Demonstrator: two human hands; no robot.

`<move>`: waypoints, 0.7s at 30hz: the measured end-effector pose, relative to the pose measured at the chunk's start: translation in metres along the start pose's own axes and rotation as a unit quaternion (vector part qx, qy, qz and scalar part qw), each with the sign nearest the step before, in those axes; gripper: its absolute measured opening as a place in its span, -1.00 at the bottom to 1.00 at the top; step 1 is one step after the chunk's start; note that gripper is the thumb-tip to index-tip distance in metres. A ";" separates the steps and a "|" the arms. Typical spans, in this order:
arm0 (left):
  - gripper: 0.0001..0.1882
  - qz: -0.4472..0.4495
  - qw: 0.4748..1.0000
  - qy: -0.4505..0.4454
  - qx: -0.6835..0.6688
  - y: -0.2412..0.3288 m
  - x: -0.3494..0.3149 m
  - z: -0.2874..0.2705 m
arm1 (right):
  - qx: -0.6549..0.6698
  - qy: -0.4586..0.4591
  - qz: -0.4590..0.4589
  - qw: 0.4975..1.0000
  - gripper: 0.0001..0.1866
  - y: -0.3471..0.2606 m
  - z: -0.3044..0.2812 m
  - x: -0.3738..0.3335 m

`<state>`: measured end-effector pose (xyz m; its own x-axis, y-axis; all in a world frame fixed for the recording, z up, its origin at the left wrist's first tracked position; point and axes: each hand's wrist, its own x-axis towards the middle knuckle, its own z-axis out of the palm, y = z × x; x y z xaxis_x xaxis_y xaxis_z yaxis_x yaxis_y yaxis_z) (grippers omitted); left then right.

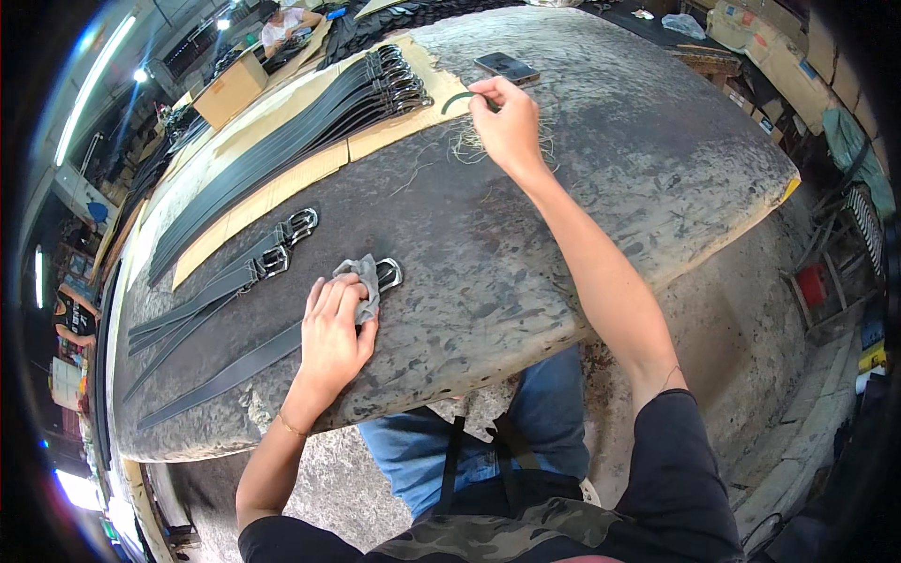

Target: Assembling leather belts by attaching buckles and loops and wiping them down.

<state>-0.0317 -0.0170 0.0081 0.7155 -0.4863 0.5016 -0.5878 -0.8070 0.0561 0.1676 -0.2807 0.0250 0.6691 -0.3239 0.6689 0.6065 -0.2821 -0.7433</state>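
My left hand (333, 328) is closed on a crumpled grey cloth (366, 272) and presses it onto a black belt (230, 377) near the buckle end. The belt's silver buckle (392, 273) shows just past the cloth. Farther off to the right, my right hand (509, 122) pinches a thin, curved dark green strip (454, 100). Under and beside that hand lies a loose tangle of pale threads (466, 147). Left of my left hand, a few more black belts (211, 293) with silver buckles rest on the dark, worn table (657, 188).
Many black belts (282, 145) lie side by side on cardboard (380, 141) at the far left. A phone (507, 66) is beyond my right hand. A cardboard box (232, 89) and a person (284, 26) are farther back. The table's rounded near edge (488, 375) runs before my legs.
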 end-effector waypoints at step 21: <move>-0.48 -0.074 0.993 -0.079 0.052 -0.019 -0.018 -0.011 | -0.052 -0.062 -0.004 0.997 -0.75 0.015 0.003 0.003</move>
<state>-0.0375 0.0109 0.0071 0.8464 -0.3997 0.3520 -0.4359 -0.8996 0.0264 0.1802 -0.2833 0.0159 0.7161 -0.2085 0.6661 0.5690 -0.3783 -0.7302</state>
